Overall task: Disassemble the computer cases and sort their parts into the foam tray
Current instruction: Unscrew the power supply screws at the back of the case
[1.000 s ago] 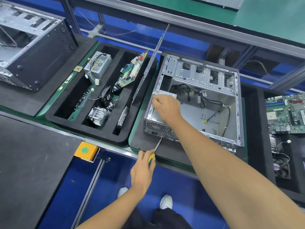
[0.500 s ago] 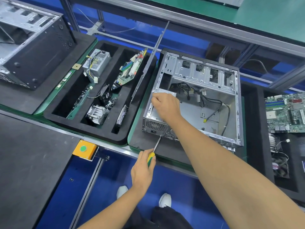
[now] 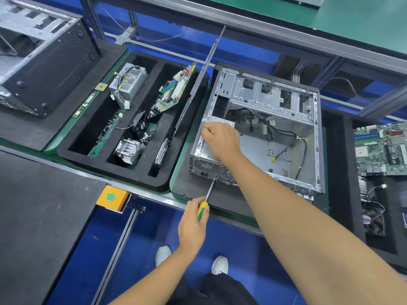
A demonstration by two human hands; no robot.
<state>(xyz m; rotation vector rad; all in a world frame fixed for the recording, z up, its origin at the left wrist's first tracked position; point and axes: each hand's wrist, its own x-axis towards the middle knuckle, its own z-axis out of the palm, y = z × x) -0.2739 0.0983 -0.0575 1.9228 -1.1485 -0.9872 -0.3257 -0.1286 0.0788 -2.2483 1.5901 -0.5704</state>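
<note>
Left hand (image 3: 192, 225) fingers curling round yellow-green screwdriver (image 3: 206, 201) handle; tip meeting rear face of open computer case (image 3: 259, 128), near power supply grille. Right hand (image 3: 221, 139) fingers curling over silver power supply (image 3: 220, 125) at case's near-left corner; whether gripping or bracing, cannot tell.

Progress, judged: foam tray (image 3: 66, 154), just left of case, already holding another power supply, board, heatsink, drive. This case still keeping supply and cables.

Screw itself hidden. Second case at left cut off.
</note>
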